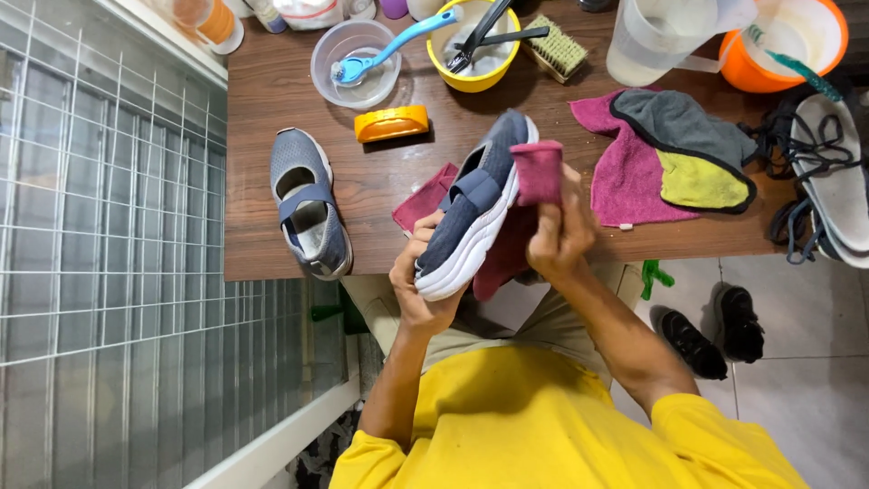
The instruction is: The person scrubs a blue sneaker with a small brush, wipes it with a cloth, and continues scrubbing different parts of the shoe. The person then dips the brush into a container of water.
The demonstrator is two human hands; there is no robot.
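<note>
My left hand (418,292) grips a grey-blue shoe (475,204) with a white sole by its heel end, holding it tilted on its side above the table's front edge. My right hand (559,231) presses a magenta cloth (536,172) against the shoe's upper side; the cloth hangs down behind the shoe. The matching grey-blue shoe (308,204) lies upright on the brown table (380,172) to the left.
On the table stand a clear bowl with a blue brush (358,63), a yellow bowl with tools (472,45), an orange brush (391,123), a bristle brush (554,47), a clear jug (656,36), an orange bowl (787,41), stacked cloths (674,154) and white sandals (828,177). Black shoes (715,330) sit on the floor.
</note>
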